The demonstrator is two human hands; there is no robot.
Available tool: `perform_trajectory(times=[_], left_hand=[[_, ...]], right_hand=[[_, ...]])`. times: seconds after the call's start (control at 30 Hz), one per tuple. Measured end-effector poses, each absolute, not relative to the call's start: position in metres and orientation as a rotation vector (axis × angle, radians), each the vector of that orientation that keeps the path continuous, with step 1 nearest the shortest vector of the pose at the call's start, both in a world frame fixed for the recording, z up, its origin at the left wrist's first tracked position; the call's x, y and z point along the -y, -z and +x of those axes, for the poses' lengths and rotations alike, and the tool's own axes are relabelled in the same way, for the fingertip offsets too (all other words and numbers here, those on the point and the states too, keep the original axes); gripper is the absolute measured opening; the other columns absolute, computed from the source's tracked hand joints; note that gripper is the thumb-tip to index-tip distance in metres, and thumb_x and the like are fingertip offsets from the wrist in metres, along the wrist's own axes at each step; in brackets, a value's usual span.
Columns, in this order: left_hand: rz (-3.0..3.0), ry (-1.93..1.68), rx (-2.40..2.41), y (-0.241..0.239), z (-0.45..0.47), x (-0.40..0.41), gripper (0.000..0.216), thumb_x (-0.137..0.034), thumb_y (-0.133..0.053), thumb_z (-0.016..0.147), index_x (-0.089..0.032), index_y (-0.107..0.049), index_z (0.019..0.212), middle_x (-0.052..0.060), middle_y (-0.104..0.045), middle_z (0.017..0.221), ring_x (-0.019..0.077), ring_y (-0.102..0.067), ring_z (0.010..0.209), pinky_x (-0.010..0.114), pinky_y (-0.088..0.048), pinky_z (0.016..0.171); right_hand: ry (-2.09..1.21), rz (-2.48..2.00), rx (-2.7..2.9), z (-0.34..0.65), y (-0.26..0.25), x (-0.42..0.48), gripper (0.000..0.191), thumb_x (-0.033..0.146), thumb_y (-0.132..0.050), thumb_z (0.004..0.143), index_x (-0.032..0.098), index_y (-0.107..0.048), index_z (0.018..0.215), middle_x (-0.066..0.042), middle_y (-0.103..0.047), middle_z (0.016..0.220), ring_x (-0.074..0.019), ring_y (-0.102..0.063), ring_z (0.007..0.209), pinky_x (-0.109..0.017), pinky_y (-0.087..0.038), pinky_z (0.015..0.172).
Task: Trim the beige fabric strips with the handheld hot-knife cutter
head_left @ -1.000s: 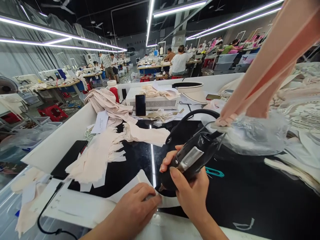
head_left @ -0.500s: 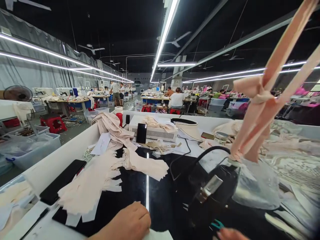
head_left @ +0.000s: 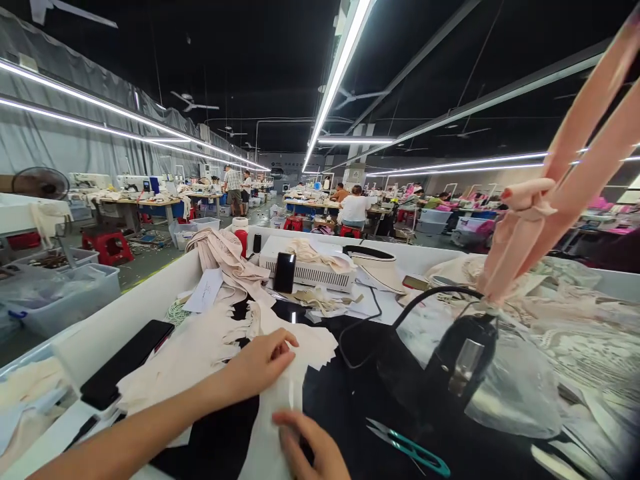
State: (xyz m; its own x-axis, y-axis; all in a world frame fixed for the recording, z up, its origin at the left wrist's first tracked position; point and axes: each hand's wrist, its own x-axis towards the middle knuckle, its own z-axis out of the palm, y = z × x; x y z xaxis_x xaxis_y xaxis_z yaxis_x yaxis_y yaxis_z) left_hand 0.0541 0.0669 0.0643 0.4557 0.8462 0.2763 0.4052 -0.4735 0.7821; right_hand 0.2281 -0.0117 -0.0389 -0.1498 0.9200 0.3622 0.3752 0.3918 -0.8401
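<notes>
My left hand (head_left: 263, 360) reaches over the dark tabletop, its thumb and fingers pinched together on the upper part of a pale fabric strip (head_left: 270, 433). The strip runs down toward me. My right hand (head_left: 315, 443) lies over its lower part with fingers apart, partly cut off by the bottom edge. Just past my left hand, a stack of cream fabric pieces (head_left: 317, 340) with jagged ends rests on the table. A larger stack of pale pieces (head_left: 185, 347) lies to the left. Teal thread snips (head_left: 410, 447) lie on the table, right of my right hand.
A black device (head_left: 465, 360) with a metal plate and cable stands at right, with knotted pink fabric bands (head_left: 530, 207) above it. A phone (head_left: 285, 272) leans on a white vented box (head_left: 325, 272). A black flat case (head_left: 127, 363) lies left. People work at tables behind.
My left hand has moved forward and now pinches the strip. My right hand has come left from beside the snips onto the strip. The snips now lie in full view.
</notes>
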Motion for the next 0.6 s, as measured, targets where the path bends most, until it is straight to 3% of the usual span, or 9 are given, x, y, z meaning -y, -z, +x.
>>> perform_trajectory(times=[0.13,0.2,0.4,0.5,0.6], left_hand=[[1.968,-1.042,-1.192,-0.080,0.038,-0.107,0.021,-0.023,-0.055,0.096,-0.019,-0.067,0.113,-0.002,-0.063,0.085,0.0156,-0.059,0.077,0.025,-0.045,0.071],[1.912,-1.094,-1.262,-0.084,0.034,-0.127,0.021,-0.021,-0.054,0.097,-0.017,-0.067,0.114,-0.001,-0.064,0.087,0.0157,-0.060,0.078,0.025,-0.046,0.071],[1.860,-1.126,-1.413,-0.072,0.040,-0.168,0.014,-0.024,-0.063,0.104,-0.015,-0.068,0.114,0.003,-0.070,0.099,0.0189,-0.068,0.091,0.034,-0.057,0.085],[1.871,-1.066,-1.468,-0.059,0.045,-0.179,0.026,-0.036,-0.068,0.105,-0.015,-0.068,0.120,0.007,-0.070,0.115,0.0220,-0.070,0.099,0.042,-0.061,0.089],[1.885,-0.997,-1.521,-0.046,0.048,-0.186,0.030,-0.037,-0.068,0.105,-0.016,-0.066,0.126,0.009,-0.069,0.124,0.0237,-0.070,0.105,0.044,-0.062,0.092]], right_hand=[[-0.596,-1.265,1.506,0.249,-0.002,-0.033,0.056,0.074,-0.061,0.087,0.023,-0.084,0.092,-0.004,-0.077,0.072,-0.0238,-0.068,0.061,-0.033,-0.057,0.058],[-0.560,-1.290,1.475,0.260,-0.019,-0.058,0.056,0.072,-0.060,0.086,0.022,-0.083,0.094,-0.003,-0.073,0.068,-0.0234,-0.065,0.060,-0.033,-0.053,0.056],[-0.433,-1.412,1.384,0.280,-0.033,-0.105,0.053,0.064,-0.058,0.082,0.019,-0.076,0.103,-0.009,-0.078,0.085,-0.0286,-0.070,0.075,-0.038,-0.054,0.071],[-0.393,-1.474,1.359,0.283,-0.029,-0.118,0.057,0.063,-0.053,0.081,0.017,-0.073,0.109,-0.012,-0.079,0.094,-0.0321,-0.072,0.085,-0.042,-0.054,0.078],[-0.364,-1.520,1.368,0.285,-0.023,-0.130,0.057,0.060,-0.048,0.080,0.018,-0.072,0.111,-0.013,-0.079,0.097,-0.0334,-0.073,0.091,-0.044,-0.054,0.084]])
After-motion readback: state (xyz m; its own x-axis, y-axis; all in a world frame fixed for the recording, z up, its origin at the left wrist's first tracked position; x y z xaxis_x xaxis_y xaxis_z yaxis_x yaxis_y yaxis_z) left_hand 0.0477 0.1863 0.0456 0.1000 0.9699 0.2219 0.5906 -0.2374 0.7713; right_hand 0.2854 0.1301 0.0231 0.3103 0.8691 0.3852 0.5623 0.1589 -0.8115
